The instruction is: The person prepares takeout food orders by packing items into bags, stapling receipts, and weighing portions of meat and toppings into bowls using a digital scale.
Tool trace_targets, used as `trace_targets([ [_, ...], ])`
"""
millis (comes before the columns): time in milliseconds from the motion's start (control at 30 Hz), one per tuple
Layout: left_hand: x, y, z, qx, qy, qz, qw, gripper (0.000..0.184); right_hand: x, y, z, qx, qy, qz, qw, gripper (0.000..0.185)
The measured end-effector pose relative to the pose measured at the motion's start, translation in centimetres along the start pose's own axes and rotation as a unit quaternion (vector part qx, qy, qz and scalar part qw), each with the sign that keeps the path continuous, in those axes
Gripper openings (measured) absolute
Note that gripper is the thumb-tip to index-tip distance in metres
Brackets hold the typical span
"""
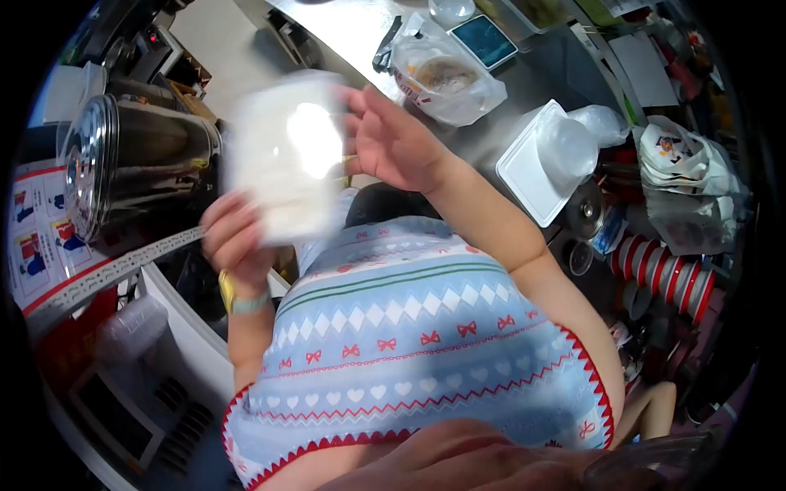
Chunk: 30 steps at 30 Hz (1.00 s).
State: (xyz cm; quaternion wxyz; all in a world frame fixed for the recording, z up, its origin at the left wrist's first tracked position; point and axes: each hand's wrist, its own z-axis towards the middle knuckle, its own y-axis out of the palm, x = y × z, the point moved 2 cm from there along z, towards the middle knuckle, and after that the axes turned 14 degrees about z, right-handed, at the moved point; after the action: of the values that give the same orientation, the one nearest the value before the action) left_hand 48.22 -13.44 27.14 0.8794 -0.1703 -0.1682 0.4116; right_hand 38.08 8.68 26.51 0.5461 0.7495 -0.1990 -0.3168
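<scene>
Two bare hands at one blurred white package [278, 176], flat, roughly rectangular, shiny glare on its face, held up in front of the patterned light-blue apron [409, 327] with red scalloped trim. Left hand [237, 233] gripping lower left corner; right hand [393, 143] half-curled at right edge, can't tell if gripping, blur. Round polished metal pot [155, 164] close to package's left edge in view, little gap; pale floor [213, 41] open beyond; right side crowded: metal tabletop [544, 74], crinkly plastic bag [487, 102], rounded-corner white tray [520, 168]
</scene>
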Motion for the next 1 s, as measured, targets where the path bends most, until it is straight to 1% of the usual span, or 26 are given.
trace_targets([
  [33,-0.6,3.4,0.7,-0.098,0.023,-0.102,0.99,0.015,-0.9,-0.3,0.4,-0.002,-0.03,0.071,0.997,0.039],
  [67,-0.8,6.5,1.7,-0.12,0.024,-0.123,0.985,0.016,-2.4,-1.6,0.1,0.056,-0.132,-0.004,0.99,0.038],
  [100,-0.8,9.4,2.8,-0.141,0.028,-0.146,0.979,0.02,-3.3,-4.9,0.2,0.074,-0.153,0.025,0.985,0.038],
  [133,-0.7,11.9,3.8,-0.173,-0.077,-0.197,0.962,0.025,-4.1,-6.4,-0.4,0.119,-0.195,0.073,0.971,0.037],
  [167,-1.2,14.2,4.8,-0.203,-0.179,-0.242,0.932,0.03,-5.0,-7.5,-0.7,0.161,-0.235,0.119,0.951,0.036],
  [200,-2.5,16.8,5.5,-0.212,-0.171,-0.25,0.929,0.03,-5.8,-8.9,-0.4,0.163,-0.247,0.126,0.947,0.036],
  [267,-6.7,22.8,5.9,-0.228,-0.274,-0.339,0.871,0.037,-6.8,-11.0,0.3,0.172,-0.292,0.207,0.918,0.036],
  [300,-8.6,26.3,6.3,-0.283,-0.296,-0.309,0.858,0.046,-7.2,-11.1,0.8,0.173,-0.309,0.217,0.91,0.036],
  [367,-11.3,32.9,7.4,-0.368,-0.332,-0.235,0.836,0.06,-8.1,-11.1,2.0,0.203,-0.406,0.199,0.869,0.042],
  [400,-10.4,34.3,9.2,-0.463,-0.308,-0.207,0.805,0.064,-8.5,-12.0,2.6,0.205,-0.422,0.207,0.858,0.042],
  [433,-9.5,35.4,10.7,-0.551,-0.28,-0.174,0.767,0.068,-8.9,-13.4,2.8,0.243,-0.464,0.22,0.823,0.042],
  [467,-9.6,37.1,10.7,-0.606,-0.244,-0.206,0.729,0.072,-9.2,-14.8,2.8,0.28,-0.502,0.233,0.784,0.042],
  [500,-9.0,37.6,11.0,-0.619,-0.221,-0.213,0.723,0.058,-9.9,-14.8,2.9,0.282,-0.514,0.239,0.774,0.042],
  [567,-10.9,42.0,7.6,-0.589,-0.172,-0.304,0.729,0.034,-10.3,-15.1,2.1,0.367,-0.572,0.304,0.667,0.043],
  [600,-10.0,41.6,8.1,-0.571,-0.255,-0.392,0.675,0.021,-10.3,-16.4,1.9,0.378,-0.584,0.302,0.652,0.043],
  [633,-9.8,41.4,8.2,-0.575,-0.285,-0.427,0.636,0.014,-10.5,-17.0,2.4,0.38,-0.595,0.309,0.637,0.043],
  [700,-9.2,40.9,8.5,-0.565,-0.273,-0.508,0.591,0.009,-11.0,-17.9,3.0,0.363,-0.654,0.296,0.594,0.043],
  [733,-9.2,40.7,8.6,-0.589,-0.289,-0.51,0.557,0.012,-11.2,-17.7,3.4,0.371,-0.654,0.309,0.583,0.042],
  [767,-9.1,40.6,8.9,-0.597,-0.281,-0.513,0.55,0.012,-11.4,-17.8,3.9,0.373,-0.66,0.312,0.573,0.042],
  [833,-8.7,40.4,9.9,-0.576,-0.291,-0.544,0.536,0.012,-11.7,-18.7,4.6,0.374,-0.684,0.294,0.553,0.043],
  [867,-8.7,40.5,10.0,-0.58,-0.282,-0.558,0.522,0.011,-11.0,-21.5,4.8,0.308,-0.703,0.29,0.572,0.04],
  [900,-8.6,40.7,9.8,-0.582,-0.275,-0.562,0.519,0.011,-11.1,-21.0,5.0,0.307,-0.708,0.288,0.567,0.04],
  [967,-8.4,40.9,9.5,-0.558,-0.259,-0.593,0.52,0.01,-11.0,-18.9,5.4,0.386,-0.703,0.242,0.547,0.039],
  [1000,-8.2,40.4,10.6,-0.574,-0.25,-0.593,0.507,0.009,-10.9,-18.6,5.1,0.429,-0.679,0.256,0.538,0.04],
])
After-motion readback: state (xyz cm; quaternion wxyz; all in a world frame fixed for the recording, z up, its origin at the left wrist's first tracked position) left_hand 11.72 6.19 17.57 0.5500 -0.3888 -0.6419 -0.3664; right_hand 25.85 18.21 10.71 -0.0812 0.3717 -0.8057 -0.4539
